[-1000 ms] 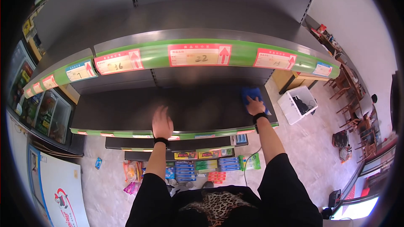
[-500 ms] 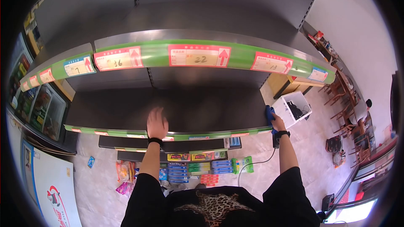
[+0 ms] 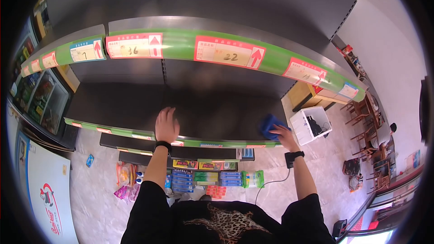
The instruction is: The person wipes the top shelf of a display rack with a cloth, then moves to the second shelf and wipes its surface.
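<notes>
A dark shelf board with a green price-label edge spans the middle of the view. My left hand rests at its front edge, fingers spread and holding nothing. At the board's right end my right hand presses on a blue cloth, its fingers on the cloth. A black band is on each wrist. Above both hands runs an upper shelf edge with handwritten price labels.
Lower shelves hold packaged goods, with boxes and bags below. A white bin with black items stands right of the shelf. A white freezer is at left. At far right, a person is near wooden chairs.
My right hand and the blue cloth have moved left from the board's right end onto its surface. The view has shifted slightly. My left hand remains near the front edge.
</notes>
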Demonstrator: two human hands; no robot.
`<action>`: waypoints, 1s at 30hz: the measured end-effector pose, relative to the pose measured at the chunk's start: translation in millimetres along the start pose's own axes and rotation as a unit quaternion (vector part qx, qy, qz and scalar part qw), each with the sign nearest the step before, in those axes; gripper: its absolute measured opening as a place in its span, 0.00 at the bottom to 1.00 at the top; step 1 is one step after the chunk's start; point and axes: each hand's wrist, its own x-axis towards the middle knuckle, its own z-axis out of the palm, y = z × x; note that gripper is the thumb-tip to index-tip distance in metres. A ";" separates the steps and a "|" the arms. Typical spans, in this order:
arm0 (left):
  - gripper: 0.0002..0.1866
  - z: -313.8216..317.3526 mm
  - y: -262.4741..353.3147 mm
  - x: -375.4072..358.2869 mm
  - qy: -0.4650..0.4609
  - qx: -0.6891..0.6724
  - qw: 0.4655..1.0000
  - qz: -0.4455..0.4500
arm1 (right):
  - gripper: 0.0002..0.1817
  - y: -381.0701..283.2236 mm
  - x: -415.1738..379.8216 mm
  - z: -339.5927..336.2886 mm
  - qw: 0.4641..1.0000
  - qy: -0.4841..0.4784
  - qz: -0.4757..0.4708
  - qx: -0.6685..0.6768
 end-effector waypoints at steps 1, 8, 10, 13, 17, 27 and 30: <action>0.24 0.9 -0.9 -0.3 0.001 0.004 1.000 0.000 | 0.30 -19.8 10.0 8.9 0.999 -0.017 -0.027 0.001; 0.26 -1.3 8.2 -3.7 0.054 0.107 0.992 -0.035 | 0.26 -157.1 75.1 86.3 0.974 -0.113 -0.191 -0.038; 0.26 -1.2 8.9 -5.7 0.074 0.121 0.989 -0.049 | 0.25 -189.7 90.3 105.0 0.968 -0.137 -0.203 -0.056; 0.26 2.0 6.0 -9.5 0.087 0.114 0.988 -0.060 | 0.25 -225.9 109.1 131.0 0.961 -0.143 -0.228 -0.062; 0.27 -0.6 4.3 -9.2 0.086 0.054 0.994 -0.049 | 0.24 -254.3 129.3 157.1 0.954 -0.144 -0.253 -0.071; 0.28 4.4 1.2 -13.4 0.092 0.029 0.993 -0.065 | 0.21 -292.0 192.4 185.0 0.931 -0.234 -0.249 -0.126; 0.29 4.5 0.9 -13.9 0.089 0.013 0.993 -0.074 | 0.22 -304.0 212.5 180.6 0.917 -0.258 -0.274 -0.134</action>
